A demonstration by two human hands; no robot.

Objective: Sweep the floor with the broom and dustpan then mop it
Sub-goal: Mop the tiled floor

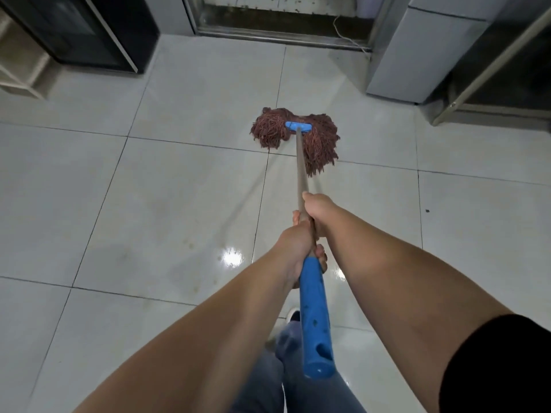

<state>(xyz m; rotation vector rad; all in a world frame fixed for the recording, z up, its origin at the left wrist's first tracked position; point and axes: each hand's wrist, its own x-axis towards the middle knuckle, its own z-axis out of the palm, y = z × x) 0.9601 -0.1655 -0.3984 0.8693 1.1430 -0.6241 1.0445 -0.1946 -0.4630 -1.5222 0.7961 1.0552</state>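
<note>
A mop with a reddish-brown string head [319, 144] and a blue clamp [297, 126] lies spread on the pale tiled floor [167, 186] ahead of me. Its grey pole [300, 171] runs back to a blue end grip [315, 320]. My right hand [319, 210] grips the pole higher up, further from me. My left hand [295, 248] grips it just behind, where the blue grip begins. Wet streaks and a bright reflection mark the tiles under my arms. No broom or dustpan is in view.
A dark cabinet [89, 31] stands at the back left beside a light wooden shelf [21, 73]. A metal door threshold [283, 31] runs across the back. A grey appliance [417, 55] and a dark framed unit [507, 84] stand at the right. My shoe [293, 315] shows below.
</note>
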